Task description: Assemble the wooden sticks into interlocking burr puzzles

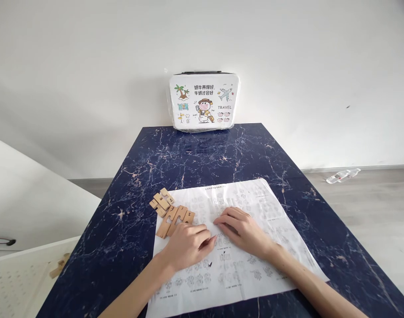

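Observation:
My left hand [190, 244] rests on the printed sheet [235, 289], its fingers loosely bent and nothing visible in them. Just beyond its knuckles lie notched wooden puzzle pieces [170, 221] marked 3, 1 and 2, side by side on the sheet's left edge. Behind these, a small cluster of wooden pieces [162, 201] sits crossed together, partly off the paper. My right hand [242, 227] lies palm down on the sheet, fingers extended leftward and holding nothing. A short gap separates the two hands. Small line drawings of puzzle shapes cover the paper, partly hidden by my forearms.
A dark blue marbled table [202, 163] carries everything. At its far edge, against the wall, stands a white cartoon-printed case [203, 104]. Lower left is a white perforated basket [19, 282] with a wooden piece [60, 265] at its edge. A clear plastic bottle [343, 176] lies on the floor.

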`<action>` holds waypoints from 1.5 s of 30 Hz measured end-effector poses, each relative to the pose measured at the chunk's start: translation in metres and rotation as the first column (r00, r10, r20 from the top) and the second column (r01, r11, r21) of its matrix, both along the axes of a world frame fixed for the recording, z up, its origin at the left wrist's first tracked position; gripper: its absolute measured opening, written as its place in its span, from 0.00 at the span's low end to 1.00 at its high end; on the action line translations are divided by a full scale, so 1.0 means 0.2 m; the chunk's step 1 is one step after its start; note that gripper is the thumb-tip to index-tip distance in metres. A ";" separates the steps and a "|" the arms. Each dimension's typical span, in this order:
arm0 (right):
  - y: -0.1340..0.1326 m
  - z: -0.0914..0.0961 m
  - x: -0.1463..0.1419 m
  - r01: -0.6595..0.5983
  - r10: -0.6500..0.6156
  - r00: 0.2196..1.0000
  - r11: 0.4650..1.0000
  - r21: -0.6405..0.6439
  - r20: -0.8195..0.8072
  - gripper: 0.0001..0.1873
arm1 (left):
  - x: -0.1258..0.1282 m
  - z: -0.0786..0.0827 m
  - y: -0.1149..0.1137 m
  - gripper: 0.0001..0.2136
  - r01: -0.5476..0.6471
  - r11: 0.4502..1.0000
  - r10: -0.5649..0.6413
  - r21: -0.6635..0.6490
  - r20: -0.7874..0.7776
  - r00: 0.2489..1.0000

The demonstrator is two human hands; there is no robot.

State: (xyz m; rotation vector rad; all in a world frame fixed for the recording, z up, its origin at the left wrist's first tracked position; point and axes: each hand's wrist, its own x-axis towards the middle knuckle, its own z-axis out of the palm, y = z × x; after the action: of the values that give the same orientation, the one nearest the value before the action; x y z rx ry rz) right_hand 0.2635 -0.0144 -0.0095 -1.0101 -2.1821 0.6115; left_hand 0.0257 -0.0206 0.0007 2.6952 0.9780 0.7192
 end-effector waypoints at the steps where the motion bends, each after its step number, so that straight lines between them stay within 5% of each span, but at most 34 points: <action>1: 0.00 0.00 0.00 0.000 0.000 1.000 1.000 -0.003 0.002 0.11 | 0.00 0.00 0.00 0.20 0.004 1.000 -0.004 -0.007 -0.003 1.000; 45: 0.00 0.01 0.00 0.014 -0.015 0.999 0.999 0.039 0.033 0.11 | -0.01 0.00 0.01 0.20 0.041 0.997 -0.042 -0.068 -0.020 0.999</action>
State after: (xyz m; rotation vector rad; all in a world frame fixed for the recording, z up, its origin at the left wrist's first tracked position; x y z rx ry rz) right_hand 0.2633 -0.0145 -0.0079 -1.0216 -2.2053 0.5477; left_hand 0.0234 -0.0177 0.0012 2.6616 0.9306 0.6392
